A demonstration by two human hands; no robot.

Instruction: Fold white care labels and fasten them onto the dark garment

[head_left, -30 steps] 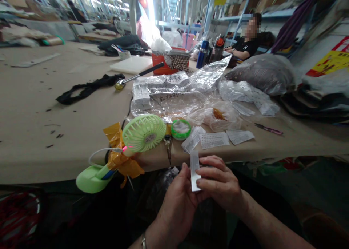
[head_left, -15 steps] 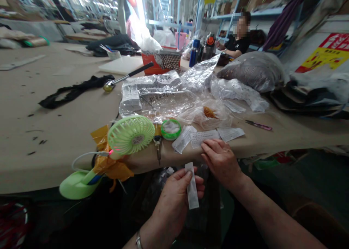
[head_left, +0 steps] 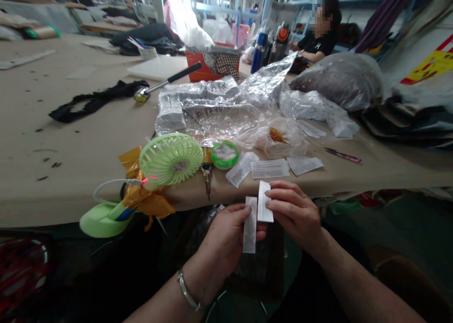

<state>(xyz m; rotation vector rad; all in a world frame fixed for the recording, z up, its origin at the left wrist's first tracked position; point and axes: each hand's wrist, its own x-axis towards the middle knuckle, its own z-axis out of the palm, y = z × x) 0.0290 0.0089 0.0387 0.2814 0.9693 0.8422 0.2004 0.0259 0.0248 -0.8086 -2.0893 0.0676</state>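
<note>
My left hand pinches a narrow white label strip under its thumb, just off the table's front edge. Close beside it, my right hand is closed on a second white label, its fingers along the right side. Whether the two labels touch is hard to tell. Behind the hands, three piles of printed white labels lie along the edge: a left one, a middle one and a right one. A green round tub with white stuff inside sits left of them.
A green fan is taped at the table edge, beside a soldering-iron-like tool. Clear plastic bags lie behind. Thread snips rest at right. A mallet-like tool lies farther back. A person sits across the table.
My right hand has come off the middle label pile toward my left hand, now with a label in its fingers. My left hand still holds its strip. The view has tilted slightly down.
</note>
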